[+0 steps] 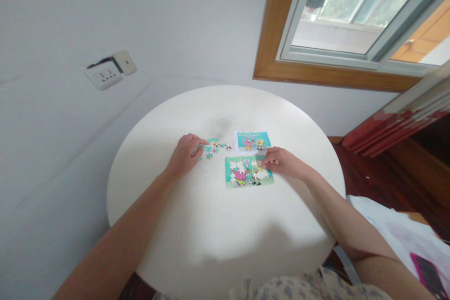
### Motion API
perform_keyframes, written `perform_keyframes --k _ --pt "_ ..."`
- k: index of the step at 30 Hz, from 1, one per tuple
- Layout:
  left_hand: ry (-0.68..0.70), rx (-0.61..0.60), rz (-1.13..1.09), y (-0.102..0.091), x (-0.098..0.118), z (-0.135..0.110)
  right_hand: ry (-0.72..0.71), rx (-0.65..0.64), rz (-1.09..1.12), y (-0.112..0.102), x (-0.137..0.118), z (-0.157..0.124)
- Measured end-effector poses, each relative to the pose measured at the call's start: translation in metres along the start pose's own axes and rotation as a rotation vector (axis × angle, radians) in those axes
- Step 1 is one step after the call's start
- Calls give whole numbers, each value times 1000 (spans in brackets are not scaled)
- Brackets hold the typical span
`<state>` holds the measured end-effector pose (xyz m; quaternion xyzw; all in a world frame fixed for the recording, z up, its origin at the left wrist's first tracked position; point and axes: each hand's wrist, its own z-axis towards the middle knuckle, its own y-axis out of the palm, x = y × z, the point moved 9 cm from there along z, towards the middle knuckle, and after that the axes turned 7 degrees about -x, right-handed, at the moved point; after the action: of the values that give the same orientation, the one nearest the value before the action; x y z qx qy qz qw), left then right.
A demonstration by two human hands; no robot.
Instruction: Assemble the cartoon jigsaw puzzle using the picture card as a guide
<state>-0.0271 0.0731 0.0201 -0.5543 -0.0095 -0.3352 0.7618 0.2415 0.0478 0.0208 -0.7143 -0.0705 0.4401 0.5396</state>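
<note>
On a round white table (211, 225) lies a small cartoon jigsaw puzzle (248, 172), partly filled, with white gaps. My right hand (283, 162) rests on its right edge, fingers pinched together on a piece I can barely make out. My left hand (185, 153) sits to the left, fingers curled, its fingertips touching a scatter of loose teal puzzle pieces (213, 147). A small reference picture card (252, 141) with the same cartoon lies just behind the puzzle.
The table stands against a white wall with a power socket (104, 74) at the upper left. A wood-framed window (348, 23) is at the upper right. Red and white folded cloth (397, 122) and a dark wooden floor are at the right.
</note>
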Motion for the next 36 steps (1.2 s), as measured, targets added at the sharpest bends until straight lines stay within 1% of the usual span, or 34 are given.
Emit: perform_keyframes --k 3,6,15,19,23,25,27,30,33,36 --pt "-2 1 -3 0 0 0 21 11 -5 -1 1 1" --pt "-2 2 -3 -1 0 0 36 -7 -4 2 2 1" --pt "-27 52 40 -6 -5 0 27 -5 12 3 1 1" --pt "-51 62 41 -8 -7 0 32 -33 19 6 0 1" --pt "-82 67 46 -10 -8 0 46 40 59 -3 1 1" --pt "-101 98 38 -14 -10 0 22 78 75 -9 0 4" --pt "-117 144 24 -20 -14 -1 -18 86 74 -12 -5 11" --pt "-144 197 7 -27 -22 -3 -101 32 53 -9 -20 29" --pt "-159 220 -1 -31 -29 -5 -222 -44 5 0 -42 54" --pt "-154 221 -4 -32 -30 -6 -283 -69 -7 7 -57 82"
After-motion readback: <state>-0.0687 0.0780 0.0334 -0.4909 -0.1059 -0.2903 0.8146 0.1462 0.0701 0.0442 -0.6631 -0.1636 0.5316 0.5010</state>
